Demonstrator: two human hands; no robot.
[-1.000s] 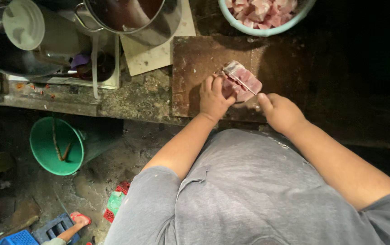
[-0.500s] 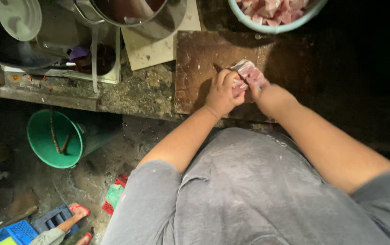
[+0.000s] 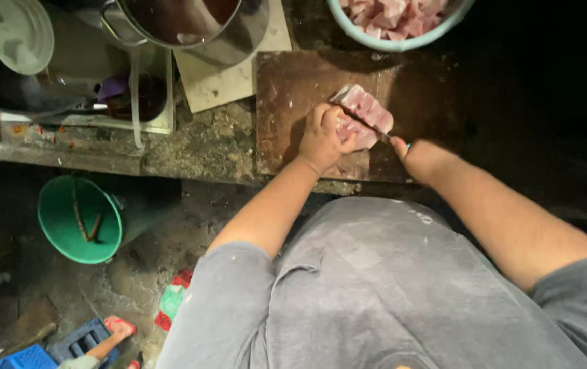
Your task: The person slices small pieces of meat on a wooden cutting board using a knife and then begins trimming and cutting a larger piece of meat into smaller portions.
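Note:
A slab of pink raw meat lies on a dark wooden cutting board. My left hand presses down on the near end of the meat, fingers curled over it. My right hand grips a knife whose blade runs into the meat just right of my left fingers. Only a short part of the blade shows; the handle is hidden in my fist.
A light blue bowl of cut meat pieces stands behind the board. A metal pot and a pale lid sit at the back left. A green bucket is on the floor below the counter edge.
The view has shifted slightly. My left hand stays on the meat, while my right hand has drawn back toward me with the knife.

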